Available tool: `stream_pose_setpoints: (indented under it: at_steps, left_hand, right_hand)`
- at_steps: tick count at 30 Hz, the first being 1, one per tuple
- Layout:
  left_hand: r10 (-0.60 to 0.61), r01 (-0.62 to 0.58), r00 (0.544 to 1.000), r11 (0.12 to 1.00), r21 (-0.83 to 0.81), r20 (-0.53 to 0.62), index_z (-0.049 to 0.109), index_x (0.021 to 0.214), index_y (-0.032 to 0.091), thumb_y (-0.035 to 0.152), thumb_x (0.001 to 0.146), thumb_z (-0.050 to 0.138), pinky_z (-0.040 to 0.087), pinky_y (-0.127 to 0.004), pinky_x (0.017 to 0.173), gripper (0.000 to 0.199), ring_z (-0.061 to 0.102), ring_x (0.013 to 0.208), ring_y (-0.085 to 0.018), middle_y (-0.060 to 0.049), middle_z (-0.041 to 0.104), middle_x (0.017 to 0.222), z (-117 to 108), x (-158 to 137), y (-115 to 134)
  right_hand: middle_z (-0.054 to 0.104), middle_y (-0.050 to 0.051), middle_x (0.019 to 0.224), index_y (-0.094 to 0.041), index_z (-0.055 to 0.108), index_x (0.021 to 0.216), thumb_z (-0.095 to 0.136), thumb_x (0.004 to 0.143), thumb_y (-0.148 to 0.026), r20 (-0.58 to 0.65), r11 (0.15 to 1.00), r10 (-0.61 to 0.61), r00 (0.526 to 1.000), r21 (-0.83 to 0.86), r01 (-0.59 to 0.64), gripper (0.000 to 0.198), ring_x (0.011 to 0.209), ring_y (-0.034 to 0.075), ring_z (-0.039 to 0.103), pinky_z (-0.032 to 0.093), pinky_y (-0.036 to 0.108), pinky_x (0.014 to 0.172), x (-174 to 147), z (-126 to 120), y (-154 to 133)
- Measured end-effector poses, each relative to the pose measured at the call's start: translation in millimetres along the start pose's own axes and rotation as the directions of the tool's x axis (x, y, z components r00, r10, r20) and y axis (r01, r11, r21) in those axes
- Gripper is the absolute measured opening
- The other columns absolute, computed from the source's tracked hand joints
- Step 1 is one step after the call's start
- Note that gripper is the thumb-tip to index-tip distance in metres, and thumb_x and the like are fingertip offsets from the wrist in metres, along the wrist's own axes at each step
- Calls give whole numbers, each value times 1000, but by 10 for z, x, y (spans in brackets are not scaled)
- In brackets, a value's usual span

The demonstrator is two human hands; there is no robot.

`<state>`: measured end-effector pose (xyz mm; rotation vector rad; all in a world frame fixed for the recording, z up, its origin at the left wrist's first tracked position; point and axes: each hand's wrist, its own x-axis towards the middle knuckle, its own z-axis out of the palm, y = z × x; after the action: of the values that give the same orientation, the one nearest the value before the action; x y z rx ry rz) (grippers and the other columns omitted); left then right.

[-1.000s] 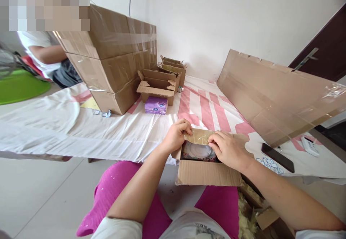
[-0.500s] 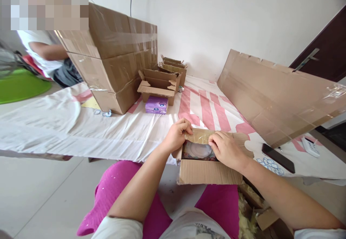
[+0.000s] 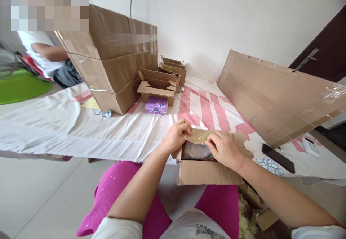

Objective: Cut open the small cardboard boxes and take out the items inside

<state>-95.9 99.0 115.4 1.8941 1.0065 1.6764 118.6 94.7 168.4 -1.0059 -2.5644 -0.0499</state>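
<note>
An open cardboard box [image 3: 211,173] stands at the table's near edge, right in front of me. Inside lies a patterned item with a clear round part [image 3: 198,151], partly covered by my right hand. My left hand [image 3: 178,134] is closed on the left end of the raised far flap [image 3: 198,136], which has a shiny tape-like strip along it. Farther right on the same flap edge, my right hand [image 3: 224,148] pinches with thumb and fingers, its wrist over the box's right side.
Stacked taped cartons [image 3: 119,57] stand at left, with a person [image 3: 44,52] beyond. Open small boxes [image 3: 158,84] and a purple pack [image 3: 156,105] are mid-table. At right are a phone [image 3: 278,158], blue-edged pieces [image 3: 269,166], a white device [image 3: 310,147] and a large cardboard panel [image 3: 270,95].
My right hand has slid slightly left along the flap edge. My left hand has kept its place and grip.
</note>
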Motion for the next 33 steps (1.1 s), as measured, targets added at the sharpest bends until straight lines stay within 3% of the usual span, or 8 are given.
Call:
stream_pose_setpoints:
  at_steps: [6,10,14,20,25,27,30,33]
  left_hand:
    - [-42,42,998,999,9,-36,61,63,17,-3,66,56,47,-26,69,20,59,74,-13,-1,58,78,-1,7,-65]
    - [-129,137,986,988,74,-105,60,63,17,-6,61,50,45,-26,67,25,58,72,-13,0,59,75,-38,19,-108]
    - [-168,184,978,975,123,-126,59,62,17,-6,58,46,44,-25,67,26,58,70,-12,1,58,74,-71,27,-133]
    - [-169,184,977,977,107,-133,59,63,17,-2,60,48,45,-26,67,22,58,70,-13,1,59,74,-67,21,-159]
    - [-159,171,978,982,80,-137,59,62,18,-2,60,48,45,-26,69,23,58,71,-13,1,59,73,-67,25,-144]
    - [-150,161,979,984,79,-135,59,62,17,-2,61,49,45,-26,68,22,58,71,-13,1,58,73,-69,27,-132]
    - [-149,159,980,985,73,-129,59,61,17,-1,62,52,45,-25,68,20,58,71,-12,1,58,74,-69,27,-122]
    - [-164,173,978,983,58,-130,61,61,17,0,62,54,46,-25,68,19,58,71,-13,0,58,75,-65,27,-123]
  right_hand:
    - [65,5,92,-21,54,97,45,90,-14,-53,992,4,999,128,2,14,82,19,61,47,33,74,16,-11,107]
    - [63,8,99,-21,53,107,40,92,-19,-223,987,91,971,151,-58,19,88,21,62,50,36,78,5,-93,355]
    - [64,9,100,-21,54,106,42,91,-22,-332,977,188,924,158,-142,19,90,22,62,50,38,80,-53,-159,600]
    - [68,7,91,-21,57,99,46,87,-27,-339,958,275,899,177,-226,17,80,20,64,51,35,73,-200,-175,796]
    - [67,6,79,-20,59,92,48,86,-39,-437,863,501,747,194,-466,23,70,20,63,48,33,66,-513,2,1225]
    - [65,5,70,-20,60,86,47,85,-41,-383,804,587,714,173,-568,26,62,21,61,47,33,59,-711,182,1423]
    - [66,4,67,-19,64,84,53,80,-38,-136,822,570,810,89,-563,23,61,22,63,48,33,57,-1020,496,1601]
    - [71,11,91,-16,66,99,59,75,-26,-31,905,424,905,-18,-425,26,84,26,67,52,39,75,-1247,726,1611]
